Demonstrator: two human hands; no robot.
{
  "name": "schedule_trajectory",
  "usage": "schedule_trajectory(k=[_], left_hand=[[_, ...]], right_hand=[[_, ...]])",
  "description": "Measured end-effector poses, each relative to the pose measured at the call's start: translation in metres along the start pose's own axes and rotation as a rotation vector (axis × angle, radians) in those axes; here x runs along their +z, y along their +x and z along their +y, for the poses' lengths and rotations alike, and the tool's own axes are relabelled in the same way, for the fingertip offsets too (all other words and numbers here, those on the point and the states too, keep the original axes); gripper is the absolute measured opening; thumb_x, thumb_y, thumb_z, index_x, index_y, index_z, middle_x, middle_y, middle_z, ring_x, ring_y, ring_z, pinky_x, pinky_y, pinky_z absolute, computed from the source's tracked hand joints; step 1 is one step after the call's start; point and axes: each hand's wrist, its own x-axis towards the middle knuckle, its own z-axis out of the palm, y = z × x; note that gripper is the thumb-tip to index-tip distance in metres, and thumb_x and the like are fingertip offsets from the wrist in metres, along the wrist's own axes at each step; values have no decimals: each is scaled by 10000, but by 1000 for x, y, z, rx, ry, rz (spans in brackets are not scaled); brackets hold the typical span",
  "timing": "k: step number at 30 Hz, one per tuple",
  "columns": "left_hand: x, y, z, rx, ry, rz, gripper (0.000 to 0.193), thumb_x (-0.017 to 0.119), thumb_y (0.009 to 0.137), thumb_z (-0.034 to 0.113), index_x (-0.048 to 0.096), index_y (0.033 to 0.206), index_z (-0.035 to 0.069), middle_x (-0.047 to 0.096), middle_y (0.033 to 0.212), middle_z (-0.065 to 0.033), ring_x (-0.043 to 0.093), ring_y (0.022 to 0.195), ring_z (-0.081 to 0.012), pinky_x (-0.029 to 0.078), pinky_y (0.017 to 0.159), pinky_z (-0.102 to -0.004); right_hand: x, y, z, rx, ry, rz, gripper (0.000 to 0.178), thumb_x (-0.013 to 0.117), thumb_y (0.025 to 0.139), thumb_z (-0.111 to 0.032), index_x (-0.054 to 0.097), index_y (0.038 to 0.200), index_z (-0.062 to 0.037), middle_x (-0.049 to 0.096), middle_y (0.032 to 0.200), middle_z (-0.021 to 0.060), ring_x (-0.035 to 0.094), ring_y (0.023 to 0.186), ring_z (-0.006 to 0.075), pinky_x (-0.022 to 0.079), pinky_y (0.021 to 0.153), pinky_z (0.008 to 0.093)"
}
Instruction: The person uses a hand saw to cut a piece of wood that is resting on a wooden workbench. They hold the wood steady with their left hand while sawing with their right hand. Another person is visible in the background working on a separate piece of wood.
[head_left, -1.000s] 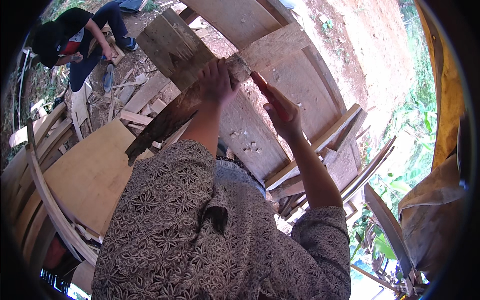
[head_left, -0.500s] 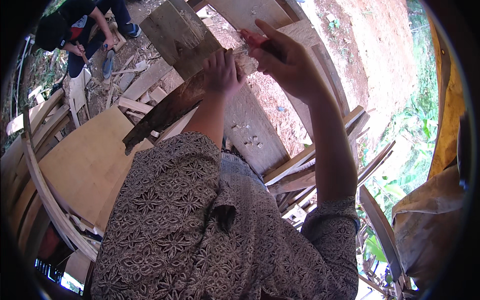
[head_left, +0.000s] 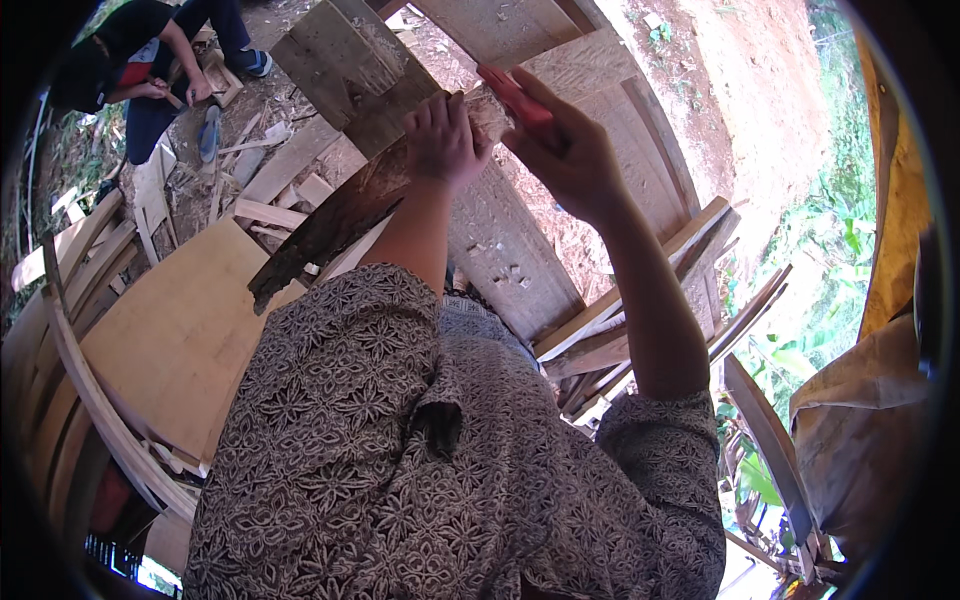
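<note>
My left hand (head_left: 447, 140) is closed over the upper end of a rough, dark-edged wooden plank (head_left: 335, 225), which slopes down to the left. Just to its right, my right hand (head_left: 565, 150) holds a red-handled tool (head_left: 525, 110), index finger laid along the handle. The tool's working end points up and left; its exact kind cannot be made out. Beneath both hands is a worn wooden board (head_left: 505, 250) with small wood chips on it.
At the upper left a co-worker (head_left: 150, 60) sits bent over a small wooden piece. A wide pale wood panel (head_left: 180, 330) and curved wooden strips (head_left: 85, 365) lie at left. Timber pieces (head_left: 640, 290) stick out at right. A yellow-brown tarp (head_left: 855, 420) hangs at far right.
My right hand has tilted and shifted slightly down, so more of the red handle shows. My left hand stays on the plank. The co-worker's hands have moved a little.
</note>
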Motion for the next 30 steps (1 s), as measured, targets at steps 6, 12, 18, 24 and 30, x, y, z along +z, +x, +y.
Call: schedule_trajectory(k=[6, 12, 18, 24, 30], left_hand=[[8, -4, -4, -17, -9, -3, 597, 654, 787, 412, 519, 1232, 39, 554, 1190, -174, 530, 1147, -337, 384, 961, -521], [1, 0, 3, -24, -33, -64, 526, 659, 791, 334, 541, 1199, 23, 569, 1194, -209, 537, 1155, -389, 385, 1005, -551], [-3, -4, 3, -62, -43, -129, 592, 719, 765, 392, 521, 1199, 41, 547, 1213, -190, 522, 1177, -372, 389, 998, -530], [1, -13, -49, 146, -124, 127, 839, 701, 849, 518, 419, 1439, -8, 485, 1427, -263, 454, 1332, -443, 319, 1126, -601], [-109, -79, -136, -224, -71, -645, 1188, 824, 687, 697, 395, 1495, -60, 571, 1407, -276, 536, 1338, -433, 436, 1119, -494]], right_hand=[[2, -64, 56, -72, -161, 273, 520, 750, 911, -145, 623, 1416, -151, 750, 1066, 112, 716, 963, 258, 534, 937, 402], [6, -80, 80, -133, -322, 353, 405, 732, 960, -173, 671, 1352, -93, 736, 1096, 116, 685, 986, 255, 520, 893, 381], [35, -91, 69, 66, -67, 420, 401, 718, 971, -177, 665, 1363, -111, 752, 1083, 103, 688, 973, 179, 523, 895, 334], [19, -65, 17, 158, -152, 294, 443, 706, 955, -249, 644, 1387, -175, 759, 1105, 147, 735, 992, 288, 551, 885, 388], [-2, -75, 43, 107, -48, 247, 408, 680, 975, -250, 646, 1374, -172, 755, 1131, 140, 708, 1020, 253, 535, 907, 388]])
